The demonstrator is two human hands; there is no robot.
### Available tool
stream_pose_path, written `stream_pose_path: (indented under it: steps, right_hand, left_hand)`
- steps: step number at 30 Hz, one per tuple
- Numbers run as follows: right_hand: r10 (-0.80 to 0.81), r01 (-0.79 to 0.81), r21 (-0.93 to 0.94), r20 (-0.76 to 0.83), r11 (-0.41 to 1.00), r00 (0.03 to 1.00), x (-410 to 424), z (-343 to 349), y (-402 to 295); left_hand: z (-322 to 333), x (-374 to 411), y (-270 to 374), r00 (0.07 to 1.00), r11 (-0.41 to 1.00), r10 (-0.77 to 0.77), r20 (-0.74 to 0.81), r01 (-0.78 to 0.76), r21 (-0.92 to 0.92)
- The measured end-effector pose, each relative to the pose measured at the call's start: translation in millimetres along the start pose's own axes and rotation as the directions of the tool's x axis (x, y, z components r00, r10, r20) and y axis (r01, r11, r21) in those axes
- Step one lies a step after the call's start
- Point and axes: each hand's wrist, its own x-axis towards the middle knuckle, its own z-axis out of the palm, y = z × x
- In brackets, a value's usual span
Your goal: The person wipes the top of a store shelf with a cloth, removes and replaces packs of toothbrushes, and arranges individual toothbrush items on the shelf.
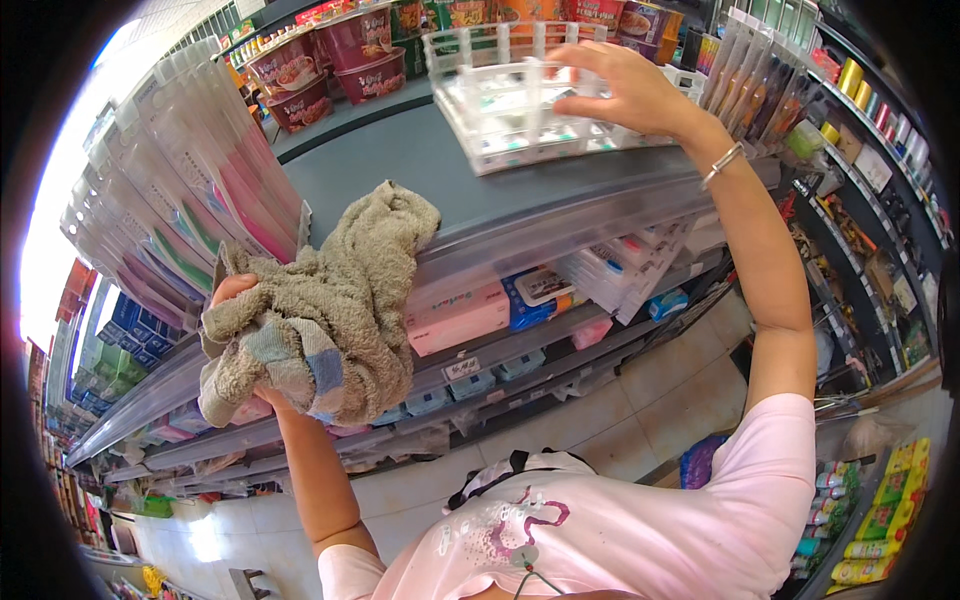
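Observation:
A crumpled olive-green terry towel [367, 262] with a blue and grey checked band is bunched in my left hand [234, 289]. The towel hides most of that hand, and its upper end lies on the front edge of the dark grey shelf [367, 150]. At the back of the same shelf stands a clear-white plastic display rack [502, 112] with several compartments, slightly blurred. My right hand [626, 86] reaches over the rack from the right, thumb and fingers spread at its rim. Whether the fingers grip the rack, I cannot tell.
Packaged toothbrushes [187, 172] hang in rows close left of the towel. Instant noodle bowls [367, 56] are stacked behind the shelf. More packaged toothbrushes [757, 90] stand at the right. A pink box [457, 319] and a blue pack [536, 296] sit on the lower shelf.

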Motion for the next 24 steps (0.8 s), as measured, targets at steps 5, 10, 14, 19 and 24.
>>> stream_pose_path:
  steps: [5, 10, 14, 19, 24]
  right_hand:
    - [0.030, -0.045, 0.069, 0.211, 0.997, 0.977, 37.2, -10.8, -43.7]
    - [-0.033, 0.033, 0.008, -0.051, 0.999, 0.998, 25.9, 2.2, -81.3]
    - [-0.097, 0.102, 0.014, -0.203, 0.995, 0.974, 22.2, 20.0, -113.5]
    - [-0.116, 0.143, 0.097, -0.239, 0.985, 0.964, 32.5, 31.2, -143.1]
    - [-0.149, 0.170, 0.116, -0.170, 0.978, 0.974, 38.7, 38.4, -149.9]
  left_hand:
    - [-0.5, -7.4, 1.4, 0.998, 1.000, -0.007, -0.065, 0.008, 0.014]
    - [-7.6, -9.2, 3.6, 0.993, 0.994, 0.105, 0.061, -0.107, 0.025]
    - [-25.9, -11.8, 36.0, 0.949, 0.922, -0.268, -0.167, 0.202, -0.331]
    - [-30.4, -13.7, 79.7, 0.988, 0.753, -0.026, 0.153, 0.120, -0.648]
    - [-12.7, -13.1, 114.7, 0.992, 0.667, 0.069, 0.109, 0.035, -0.744]
